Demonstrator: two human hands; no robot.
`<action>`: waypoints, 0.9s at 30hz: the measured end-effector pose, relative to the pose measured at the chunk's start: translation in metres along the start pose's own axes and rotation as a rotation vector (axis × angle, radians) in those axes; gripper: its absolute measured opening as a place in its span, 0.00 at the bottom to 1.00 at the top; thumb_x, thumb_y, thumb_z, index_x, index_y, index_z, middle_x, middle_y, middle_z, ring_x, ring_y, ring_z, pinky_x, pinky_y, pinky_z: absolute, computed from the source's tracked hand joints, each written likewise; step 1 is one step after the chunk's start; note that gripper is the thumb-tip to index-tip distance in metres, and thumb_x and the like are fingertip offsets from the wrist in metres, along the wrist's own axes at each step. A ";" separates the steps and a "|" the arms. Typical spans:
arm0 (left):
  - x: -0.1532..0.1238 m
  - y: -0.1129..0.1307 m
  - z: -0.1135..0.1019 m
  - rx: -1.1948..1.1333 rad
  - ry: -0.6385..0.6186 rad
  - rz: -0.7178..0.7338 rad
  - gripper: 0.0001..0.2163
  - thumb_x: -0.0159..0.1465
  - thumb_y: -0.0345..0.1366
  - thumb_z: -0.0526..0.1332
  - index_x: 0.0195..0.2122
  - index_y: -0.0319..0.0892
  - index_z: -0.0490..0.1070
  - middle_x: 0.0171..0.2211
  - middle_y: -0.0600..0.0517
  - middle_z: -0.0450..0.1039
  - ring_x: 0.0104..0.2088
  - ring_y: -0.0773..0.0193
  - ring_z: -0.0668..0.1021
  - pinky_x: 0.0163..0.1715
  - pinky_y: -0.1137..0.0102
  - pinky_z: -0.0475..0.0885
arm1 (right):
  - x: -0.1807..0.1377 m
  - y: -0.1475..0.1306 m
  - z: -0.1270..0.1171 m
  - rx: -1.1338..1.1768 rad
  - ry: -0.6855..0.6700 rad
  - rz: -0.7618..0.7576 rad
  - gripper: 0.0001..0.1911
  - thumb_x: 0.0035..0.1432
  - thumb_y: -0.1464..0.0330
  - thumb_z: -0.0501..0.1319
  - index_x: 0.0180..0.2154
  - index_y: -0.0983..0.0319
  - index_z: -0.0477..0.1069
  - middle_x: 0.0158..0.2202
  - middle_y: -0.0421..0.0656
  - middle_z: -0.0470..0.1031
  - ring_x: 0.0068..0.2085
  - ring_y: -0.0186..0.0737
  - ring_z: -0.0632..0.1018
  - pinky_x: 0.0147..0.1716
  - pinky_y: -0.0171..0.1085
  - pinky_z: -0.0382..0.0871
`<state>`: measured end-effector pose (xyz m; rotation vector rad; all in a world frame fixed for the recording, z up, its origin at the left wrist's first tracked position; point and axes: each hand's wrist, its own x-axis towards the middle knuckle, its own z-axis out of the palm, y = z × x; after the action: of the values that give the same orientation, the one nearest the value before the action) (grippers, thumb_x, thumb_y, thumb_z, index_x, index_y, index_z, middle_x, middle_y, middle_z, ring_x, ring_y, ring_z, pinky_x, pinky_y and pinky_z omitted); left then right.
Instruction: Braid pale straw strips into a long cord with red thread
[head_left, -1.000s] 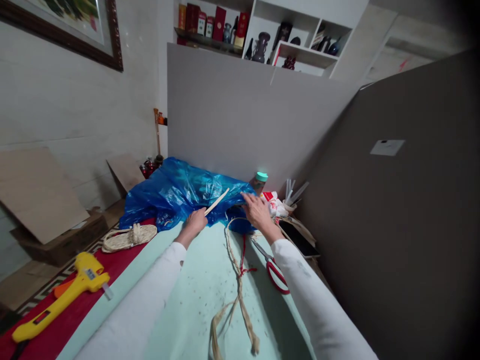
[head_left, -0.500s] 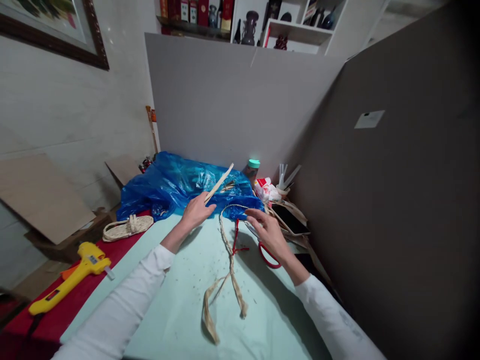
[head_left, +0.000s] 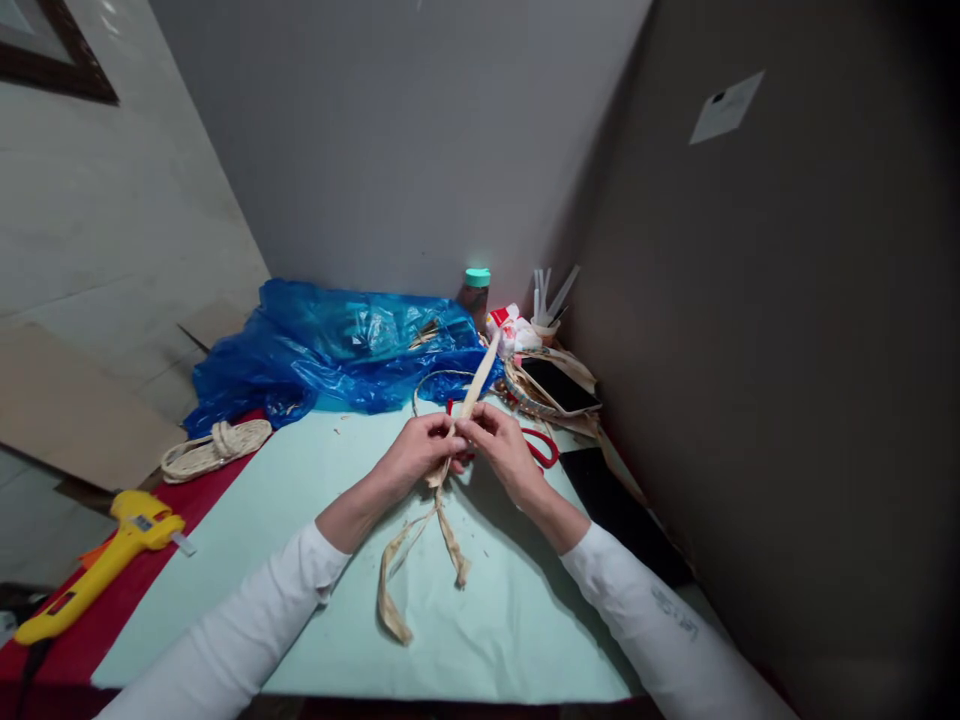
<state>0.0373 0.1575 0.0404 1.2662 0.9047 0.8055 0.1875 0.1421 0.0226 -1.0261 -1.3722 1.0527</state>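
My left hand [head_left: 417, 455] and my right hand [head_left: 498, 448] meet over the pale green mat [head_left: 315, 580], both pinched on a pale straw strip [head_left: 481, 373] that sticks up and away from the fingers. A braided straw cord [head_left: 420, 540] hangs down from the same grip and trails on the mat, with its loop reaching back toward a blue plastic bag [head_left: 330, 345]. Red string shows just behind my fingers. Red-handled scissors [head_left: 543, 450] lie right beside my right hand.
A coil of straw rope [head_left: 214, 449] and a yellow glue gun [head_left: 97, 563] lie on the red cloth at left. A phone [head_left: 559, 383], a green-capped bottle [head_left: 475, 291] and a cup of sticks [head_left: 546, 305] sit at the back right. Grey partitions close the back and right.
My left hand brought the straw strip back from the blue bag toward me. My right hand left the bag and joined it at the cord. The view tilted down.
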 end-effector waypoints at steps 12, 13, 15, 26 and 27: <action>0.009 -0.017 -0.008 0.309 0.300 0.195 0.13 0.56 0.46 0.60 0.23 0.41 0.67 0.22 0.54 0.67 0.25 0.66 0.69 0.25 0.72 0.64 | 0.002 0.010 0.004 0.077 0.003 0.001 0.13 0.55 0.61 0.62 0.39 0.62 0.71 0.35 0.42 0.73 0.35 0.39 0.74 0.36 0.36 0.68; 0.008 -0.017 -0.009 0.369 0.311 0.232 0.13 0.57 0.45 0.58 0.23 0.41 0.67 0.23 0.54 0.67 0.26 0.65 0.69 0.27 0.72 0.64 | 0.001 0.010 0.004 0.082 -0.001 -0.010 0.13 0.55 0.61 0.62 0.40 0.62 0.70 0.35 0.42 0.73 0.36 0.40 0.74 0.37 0.37 0.68; 0.007 -0.016 -0.008 0.430 0.307 0.280 0.12 0.58 0.43 0.57 0.23 0.42 0.67 0.24 0.54 0.68 0.28 0.64 0.70 0.29 0.72 0.65 | 0.001 0.010 0.003 0.090 -0.004 -0.026 0.12 0.56 0.62 0.61 0.41 0.61 0.69 0.36 0.42 0.73 0.36 0.40 0.74 0.37 0.36 0.68; 0.000 -0.014 0.001 0.445 0.284 0.351 0.08 0.63 0.40 0.53 0.31 0.44 0.66 0.28 0.54 0.69 0.30 0.64 0.70 0.33 0.72 0.65 | -0.003 0.009 0.010 0.169 0.011 0.063 0.13 0.56 0.60 0.60 0.39 0.60 0.68 0.31 0.38 0.69 0.31 0.35 0.69 0.31 0.33 0.64; -0.002 -0.014 0.002 0.474 0.282 0.372 0.08 0.63 0.39 0.52 0.31 0.44 0.66 0.29 0.54 0.69 0.31 0.64 0.70 0.34 0.72 0.65 | -0.003 0.007 0.011 0.183 0.000 0.064 0.13 0.56 0.59 0.61 0.39 0.61 0.68 0.32 0.39 0.69 0.32 0.35 0.69 0.31 0.33 0.64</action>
<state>0.0389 0.1532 0.0272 1.8007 1.1473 1.1232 0.1773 0.1402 0.0142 -0.9393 -1.2248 1.2019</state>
